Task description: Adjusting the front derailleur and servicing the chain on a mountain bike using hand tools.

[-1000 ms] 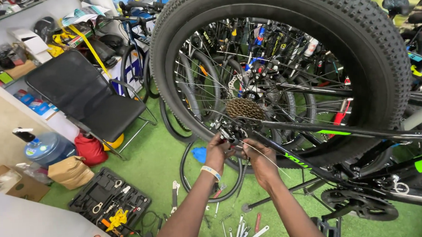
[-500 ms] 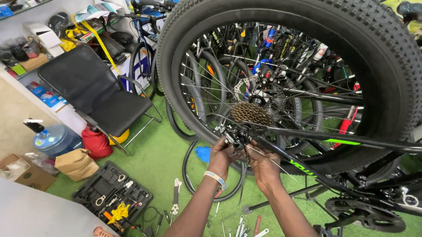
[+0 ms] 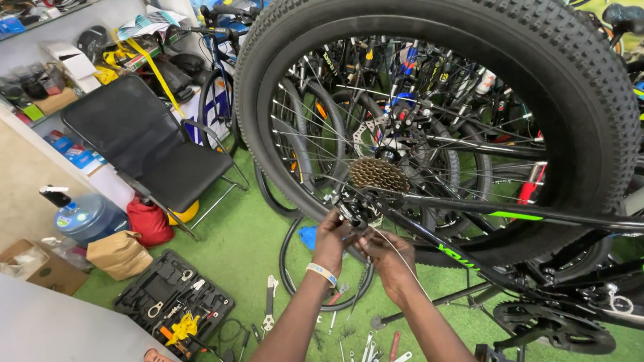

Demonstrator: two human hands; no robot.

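Hands meet at the rear derailleur, just below the rusty cassette of the upturned bike's fat knobby wheel. Left hand is curled tight on the derailleur body; right hand, just beside it, pinches the thin cable. Keeping that cable taut should help. Wrenches lie on the green turf below the 2 wrists.

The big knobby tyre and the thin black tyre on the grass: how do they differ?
The knobby tyre is wide, with block tread, mounted upright on a spoked wheel. The thin tyre is narrow, looks smooth and lies loose on the green turf, behind the hands. Both are black.
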